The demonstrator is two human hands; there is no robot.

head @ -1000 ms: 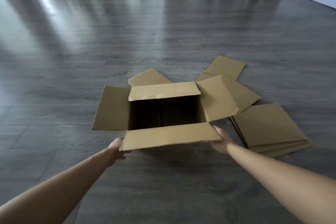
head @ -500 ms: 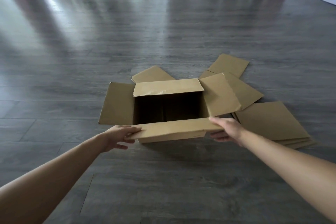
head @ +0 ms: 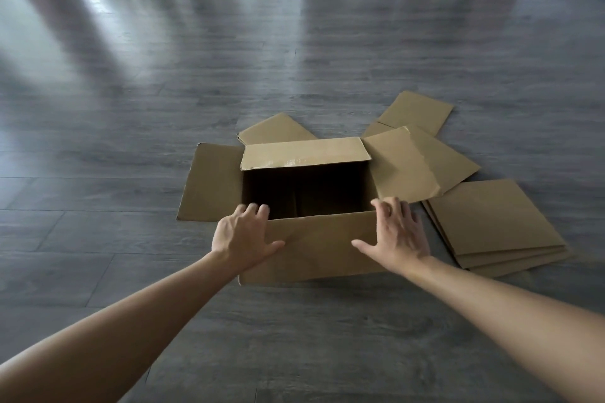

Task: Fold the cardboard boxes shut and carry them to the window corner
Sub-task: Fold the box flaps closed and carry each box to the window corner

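Floor point(head: 294, 52): grey plank boards, glossy, carrying everything listed below.

Cardboard box point(head: 307, 239): stands on the floor straight ahead of you, top open, inside dark and apparently empty. Left flap point(head: 212, 181) and right flap point(head: 401, 163) lie splayed outward; far flap point(head: 304, 152) leans in over the opening, with a shiny strip of old tape along its edge. The near flap looks to be turned down against the front wall under your hands, though the crease cannot be made out. Handling, as a judgement: light, stiff across the panels, weak along the creases, slightly slick on the faces. Take flaps by their free edges; for carrying, grip under the bottom corners.

Flat cardboard stack point(head: 491, 222): several sheets, just right of the box. More flat pieces point(head: 415, 111) lie behind it.

Left hand point(head: 244, 235): arm stretched forward, palm down on the near left corner, fingers spread and nearly straight, tips reaching the rim. It presses and grasps nothing.

Right hand point(head: 397, 235): mirrors it at the near right corner, fingers spread, thumb out along the front wall, tips at the rim beside the right flap. Nothing grasped.
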